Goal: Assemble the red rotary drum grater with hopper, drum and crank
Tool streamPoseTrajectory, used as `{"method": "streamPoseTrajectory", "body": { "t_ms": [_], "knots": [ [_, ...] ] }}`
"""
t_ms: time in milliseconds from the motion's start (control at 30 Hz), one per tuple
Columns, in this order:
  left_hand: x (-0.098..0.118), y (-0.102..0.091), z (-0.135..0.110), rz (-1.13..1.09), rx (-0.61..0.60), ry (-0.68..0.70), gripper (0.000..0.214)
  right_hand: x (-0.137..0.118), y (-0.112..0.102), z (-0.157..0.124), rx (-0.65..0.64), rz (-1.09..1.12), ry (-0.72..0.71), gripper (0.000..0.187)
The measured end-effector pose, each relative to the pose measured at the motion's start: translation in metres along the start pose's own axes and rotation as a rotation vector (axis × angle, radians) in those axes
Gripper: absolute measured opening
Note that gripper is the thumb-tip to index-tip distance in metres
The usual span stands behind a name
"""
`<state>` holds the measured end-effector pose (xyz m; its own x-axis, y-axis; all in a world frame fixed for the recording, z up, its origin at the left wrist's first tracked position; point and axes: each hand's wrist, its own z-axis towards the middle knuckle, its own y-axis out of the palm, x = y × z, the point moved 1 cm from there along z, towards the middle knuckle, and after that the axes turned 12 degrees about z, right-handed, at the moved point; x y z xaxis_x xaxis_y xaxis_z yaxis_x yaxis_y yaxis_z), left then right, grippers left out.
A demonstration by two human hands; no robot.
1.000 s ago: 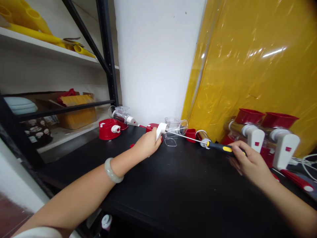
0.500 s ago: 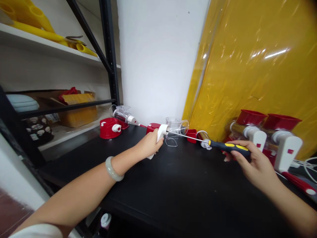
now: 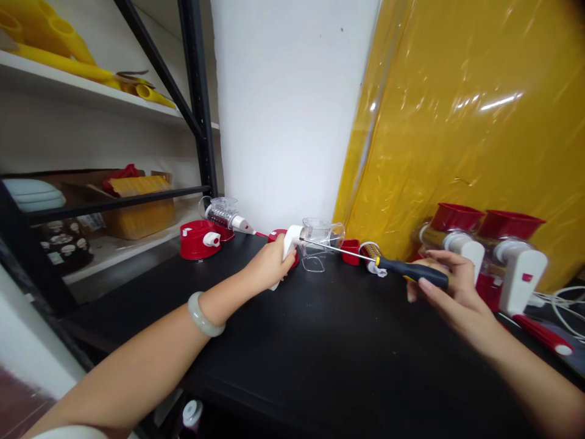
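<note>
My left hand (image 3: 269,265) is closed round a white plastic crank part (image 3: 292,239), its round socket turned to the right. My right hand (image 3: 450,286) grips a screwdriver (image 3: 406,271) by its dark handle, thumb below and fingers behind. The long metal shaft points left, and its tip meets the socket of the white part; how deep it goes is hidden. Just behind lie a clear plastic hopper housing (image 3: 317,231), a small red piece (image 3: 351,251) and a grater drum (image 3: 373,256). A red base (image 3: 276,235) is partly covered by my left hand.
On the black table (image 3: 320,353), another red base (image 3: 200,239) and a drum with a white end (image 3: 223,214) stand at left. Assembled red and white graters (image 3: 523,274) stand at right, with white cables (image 3: 567,305) beside them. A shelf rack (image 3: 201,103) borders the left.
The screwdriver handle has turned in my right hand, so its yellow inlays no longer face up. My right fingers have shifted round it. The whole view has moved slightly.
</note>
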<state>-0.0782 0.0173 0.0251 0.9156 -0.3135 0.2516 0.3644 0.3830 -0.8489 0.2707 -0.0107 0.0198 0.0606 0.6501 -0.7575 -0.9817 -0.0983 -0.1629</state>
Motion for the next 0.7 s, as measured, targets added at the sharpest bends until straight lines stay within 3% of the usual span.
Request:
{"method": "streamPoseTrajectory", "body": {
  "t_ms": [167, 467, 567, 700],
  "knots": [
    [-0.003, 0.001, 0.002, 0.099, 0.017, 0.028, 0.029, -0.006, -0.003, 0.000, 0.008, -0.263, -0.020, 0.034],
    [0.002, 0.001, 0.000, 0.166, 0.045, -0.009, 0.031, -0.003, 0.002, -0.004, 0.001, -0.246, 0.221, 0.036],
    [0.002, -0.003, 0.000, 0.055, 0.057, -0.026, 0.031, -0.003, 0.008, -0.005, 0.000, -0.306, 0.243, 0.041],
    [0.002, -0.004, 0.000, -0.240, 0.002, -0.035, 0.025, -0.011, 0.005, -0.004, 0.075, -0.373, 0.107, 0.037]
  ]
}}
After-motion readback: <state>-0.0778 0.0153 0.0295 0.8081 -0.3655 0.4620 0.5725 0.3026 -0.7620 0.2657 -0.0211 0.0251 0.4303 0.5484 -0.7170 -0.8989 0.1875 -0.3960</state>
